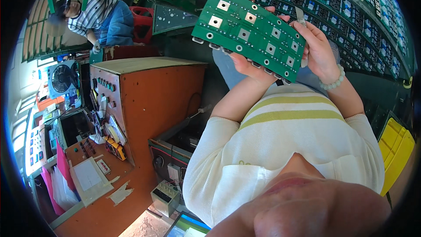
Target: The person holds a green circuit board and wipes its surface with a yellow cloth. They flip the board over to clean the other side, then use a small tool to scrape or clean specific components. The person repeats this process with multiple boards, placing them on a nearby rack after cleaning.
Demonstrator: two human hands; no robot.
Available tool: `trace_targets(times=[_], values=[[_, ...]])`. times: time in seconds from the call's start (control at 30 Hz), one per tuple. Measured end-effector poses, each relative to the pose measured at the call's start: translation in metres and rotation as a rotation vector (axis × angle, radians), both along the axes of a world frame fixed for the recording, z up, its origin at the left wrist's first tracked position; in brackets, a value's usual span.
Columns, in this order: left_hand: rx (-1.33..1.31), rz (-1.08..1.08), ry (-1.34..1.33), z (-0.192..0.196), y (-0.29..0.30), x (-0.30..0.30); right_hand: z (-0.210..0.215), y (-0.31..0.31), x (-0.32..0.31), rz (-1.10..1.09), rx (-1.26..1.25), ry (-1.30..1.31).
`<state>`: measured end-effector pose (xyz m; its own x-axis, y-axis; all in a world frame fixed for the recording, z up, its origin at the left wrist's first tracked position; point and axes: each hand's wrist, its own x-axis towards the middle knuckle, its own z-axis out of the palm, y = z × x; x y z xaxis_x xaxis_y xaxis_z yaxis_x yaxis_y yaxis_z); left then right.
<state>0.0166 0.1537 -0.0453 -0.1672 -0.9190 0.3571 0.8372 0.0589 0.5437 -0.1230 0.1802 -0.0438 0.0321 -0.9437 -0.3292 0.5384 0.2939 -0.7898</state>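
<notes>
A long green circuit board (pixel 250 30) with several square silver pads and a row of holes is held up in front of my chest, tilted down to the right. My left hand (pixel 246 66) grips its lower edge from beneath, with fingertips showing over the top edge. My right hand (pixel 319 50), with a pale bead bracelet on the wrist, holds the board's right end. A small pale object (pixel 300 16) sticks up by its fingers; what it is I cannot tell. My cream sweater with yellow-green stripes (pixel 285 123) fills the lower middle.
An orange-brown control cabinet (pixel 153 92) with buttons stands at left, a fan (pixel 63 78) and papers beyond it. Another person in a striped shirt (pixel 98 15) works at the upper left near a red crate (pixel 142 22). Racks of green boards (pixel 351 8) curve along the upper right. A yellow bin (pixel 397 147) sits at right.
</notes>
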Motion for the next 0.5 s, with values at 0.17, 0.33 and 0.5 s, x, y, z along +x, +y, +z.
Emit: trace_targets(times=[0.17,0.33,0.5], values=[[0.000,-0.014,0.019,0.002,0.004,-0.002,-0.002,0.001,-0.001,-0.014,-0.024,-0.005],[0.004,0.018,-0.031,0.006,0.006,-0.006,-0.008,0.002,-0.003,-0.056,-0.060,-0.006],[0.041,0.026,-0.154,0.017,0.009,-0.002,0.002,0.002,-0.009,-0.036,-0.170,0.263]])
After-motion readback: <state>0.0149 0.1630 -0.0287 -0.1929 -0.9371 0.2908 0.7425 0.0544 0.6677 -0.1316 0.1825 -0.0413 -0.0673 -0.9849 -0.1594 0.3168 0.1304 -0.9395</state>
